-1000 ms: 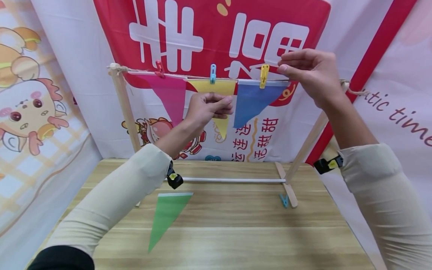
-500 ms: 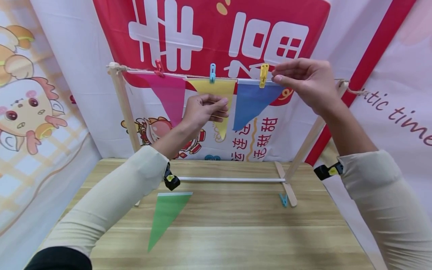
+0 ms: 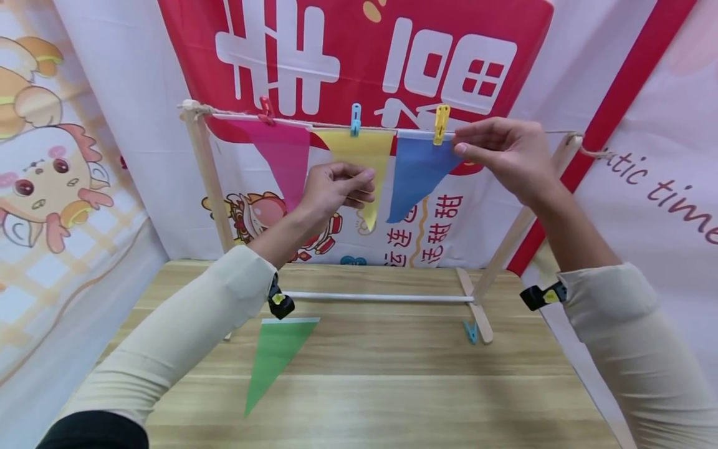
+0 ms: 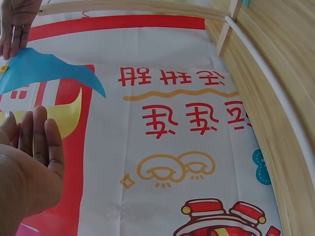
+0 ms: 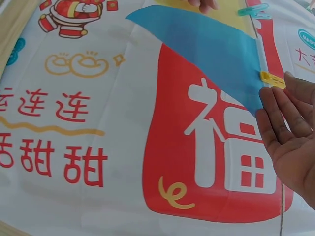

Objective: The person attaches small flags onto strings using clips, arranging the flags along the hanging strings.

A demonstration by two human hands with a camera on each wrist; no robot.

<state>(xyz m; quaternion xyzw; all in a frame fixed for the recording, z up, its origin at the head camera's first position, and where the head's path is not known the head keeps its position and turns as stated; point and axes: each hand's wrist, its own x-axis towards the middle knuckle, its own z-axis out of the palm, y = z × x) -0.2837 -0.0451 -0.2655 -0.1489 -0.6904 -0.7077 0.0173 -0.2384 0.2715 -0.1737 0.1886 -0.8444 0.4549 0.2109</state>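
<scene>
Blue pennant point(image 3: 421, 171) hangs from a twine line point(image 3: 378, 129) by a yellow clothespin point(image 3: 442, 125). At its upper right corner is my right hand point(image 3: 507, 153), fingers nearly straight, fingertips right at the edge beside the clothespin; the right wrist view shows the thumb point(image 5: 299, 87) apart from the fingers. My left hand point(image 3: 333, 190) hovers in front of the yellow pennant point(image 3: 378, 146), fingers relaxed with nothing in them; its palm point(image 4: 29, 182) shows in the left wrist view. A light-blue clothespin point(image 3: 356, 118) fixes the yellow pennant. The pink pennant point(image 3: 286, 153) hangs from a red clothespin point(image 3: 267, 110).
A green pennant point(image 3: 277, 358) lies on the wooden table point(image 3: 392, 399). Another blue clothespin point(image 3: 470, 332) rests by the foot of the right post point(image 3: 507, 243). A left post point(image 3: 209, 178) and a white crossbar point(image 3: 381, 298) complete the stand, before a printed backdrop point(image 3: 314, 62).
My right hand has moved down and left to the blue pennant's corner, and that pennant's lower tip has dropped slightly. My left hand has drifted a little left and down.
</scene>
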